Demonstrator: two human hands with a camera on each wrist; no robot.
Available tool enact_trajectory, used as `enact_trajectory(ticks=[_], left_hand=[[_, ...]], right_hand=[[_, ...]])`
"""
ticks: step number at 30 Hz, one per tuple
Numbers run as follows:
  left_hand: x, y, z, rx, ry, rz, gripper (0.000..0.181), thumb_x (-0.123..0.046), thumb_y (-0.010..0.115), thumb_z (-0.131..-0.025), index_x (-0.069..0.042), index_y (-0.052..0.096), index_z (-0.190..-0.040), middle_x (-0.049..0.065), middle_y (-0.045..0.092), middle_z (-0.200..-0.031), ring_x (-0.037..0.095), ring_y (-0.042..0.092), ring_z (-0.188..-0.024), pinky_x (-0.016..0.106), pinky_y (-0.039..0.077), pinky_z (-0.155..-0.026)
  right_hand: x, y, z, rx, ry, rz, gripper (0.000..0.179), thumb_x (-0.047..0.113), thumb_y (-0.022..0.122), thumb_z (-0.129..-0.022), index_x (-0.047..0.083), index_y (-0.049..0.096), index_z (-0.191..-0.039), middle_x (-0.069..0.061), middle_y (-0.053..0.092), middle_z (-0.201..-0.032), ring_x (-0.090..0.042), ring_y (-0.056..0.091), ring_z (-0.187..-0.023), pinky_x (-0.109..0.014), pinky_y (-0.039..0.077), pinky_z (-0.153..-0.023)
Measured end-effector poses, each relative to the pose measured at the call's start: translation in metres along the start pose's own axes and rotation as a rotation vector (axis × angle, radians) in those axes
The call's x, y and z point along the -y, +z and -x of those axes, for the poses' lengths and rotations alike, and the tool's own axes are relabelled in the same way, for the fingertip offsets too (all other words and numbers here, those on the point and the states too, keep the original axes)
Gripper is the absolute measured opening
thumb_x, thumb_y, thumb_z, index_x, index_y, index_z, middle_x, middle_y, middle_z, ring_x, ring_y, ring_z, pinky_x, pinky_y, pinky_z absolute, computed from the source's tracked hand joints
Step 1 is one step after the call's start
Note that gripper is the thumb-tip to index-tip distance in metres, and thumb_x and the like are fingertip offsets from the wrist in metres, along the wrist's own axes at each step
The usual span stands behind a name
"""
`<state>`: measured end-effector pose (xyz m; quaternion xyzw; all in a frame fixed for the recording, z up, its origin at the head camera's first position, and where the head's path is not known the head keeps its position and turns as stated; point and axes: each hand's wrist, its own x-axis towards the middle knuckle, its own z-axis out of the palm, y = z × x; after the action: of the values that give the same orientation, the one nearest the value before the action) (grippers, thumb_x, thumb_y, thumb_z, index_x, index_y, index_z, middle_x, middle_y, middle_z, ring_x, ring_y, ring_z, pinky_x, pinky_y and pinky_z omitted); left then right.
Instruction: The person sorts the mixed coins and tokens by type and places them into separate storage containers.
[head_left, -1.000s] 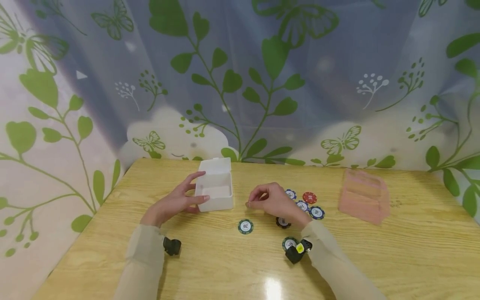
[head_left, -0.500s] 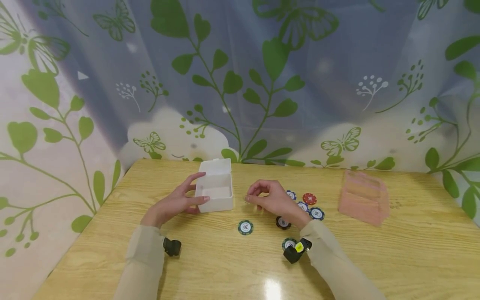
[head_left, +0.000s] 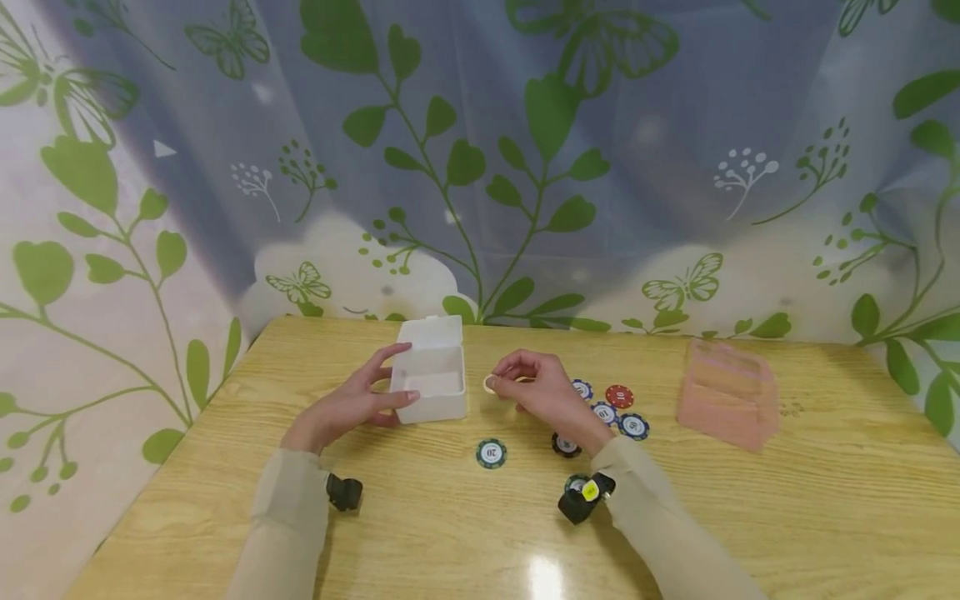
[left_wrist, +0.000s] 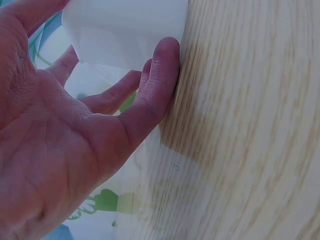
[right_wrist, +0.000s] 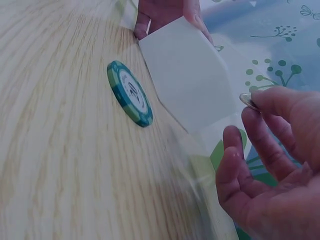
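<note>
Slightly left since the earlier frame, the right hand [head_left: 551,387] pinches a coin [head_left: 490,383] above the tabletop [head_left: 420,533], just right of the white box [head_left: 442,407]. From the left, the left hand [head_left: 345,408] grips the box, thumb on its near wall. Progress, as judged: the lid [head_left: 431,332] is open and the coin in hand, but outside the box; chips [head_left: 633,426] lie loose, mostly right; a pink pouch [head_left: 723,396] lies far right.

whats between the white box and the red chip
In the head view, the right hand, pinching a small round disc, and a blue-and-white chip are between the white box and the red chip.
</note>
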<state>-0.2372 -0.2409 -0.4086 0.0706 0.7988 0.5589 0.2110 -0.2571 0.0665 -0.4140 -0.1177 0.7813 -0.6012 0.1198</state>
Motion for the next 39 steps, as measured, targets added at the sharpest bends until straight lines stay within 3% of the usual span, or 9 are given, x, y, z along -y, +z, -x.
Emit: enact_trajectory(ticks=[7,15,25,31,39], left_hand=[[-0.002,0.000,-0.002,-0.006,-0.010,0.004,0.088,-0.030,0.071,-0.098,-0.032,0.012,-0.163,0.021,0.025,-0.161,0.028,0.064,-0.113,0.040,0.058,-0.093],[-0.003,0.000,-0.003,-0.005,-0.008,0.005,0.088,-0.030,0.071,-0.098,-0.032,0.011,-0.163,0.022,0.025,-0.160,0.029,0.064,-0.114,0.041,0.058,-0.093],[-0.003,0.000,-0.003,-0.009,-0.021,0.002,0.088,-0.031,0.070,-0.098,-0.033,0.011,-0.163,0.020,0.025,-0.161,0.029,0.063,-0.117,0.040,0.057,-0.093],[-0.002,0.000,-0.001,-0.007,-0.022,0.011,0.088,-0.030,0.070,-0.098,-0.033,0.012,-0.163,0.020,0.025,-0.161,0.029,0.063,-0.117,0.040,0.058,-0.094],[-0.002,0.001,0.000,-0.014,-0.036,0.003,0.088,-0.032,0.071,-0.098,-0.034,0.012,-0.163,0.019,0.025,-0.161,0.030,0.062,-0.120,0.041,0.057,-0.096]], right_hand=[[0.004,0.006,-0.003,-0.037,-0.007,-0.072,0.019,0.023,0.077,-0.093,0.010,0.070,-0.106,0.000,0.071,-0.093,-0.016,0.064,-0.080,-0.030,0.054,-0.067],[0.009,0.018,-0.009,-0.130,0.042,-0.198,0.018,0.017,0.078,-0.092,0.008,0.071,-0.105,0.003,0.071,-0.088,-0.009,0.069,-0.083,-0.034,0.060,-0.075],[0.013,0.035,-0.018,-0.179,0.091,-0.312,0.016,0.014,0.078,-0.091,0.009,0.071,-0.104,0.001,0.073,-0.089,-0.022,0.074,-0.092,-0.039,0.062,-0.079],[0.015,0.045,-0.020,-0.217,0.092,-0.348,0.017,0.013,0.079,-0.090,0.007,0.071,-0.103,0.003,0.072,-0.085,-0.017,0.073,-0.086,-0.037,0.062,-0.076],[0.016,0.052,-0.022,-0.217,0.100,-0.409,0.015,0.011,0.079,-0.090,0.007,0.071,-0.102,0.003,0.071,-0.085,-0.012,0.070,-0.082,-0.047,0.062,-0.084]])
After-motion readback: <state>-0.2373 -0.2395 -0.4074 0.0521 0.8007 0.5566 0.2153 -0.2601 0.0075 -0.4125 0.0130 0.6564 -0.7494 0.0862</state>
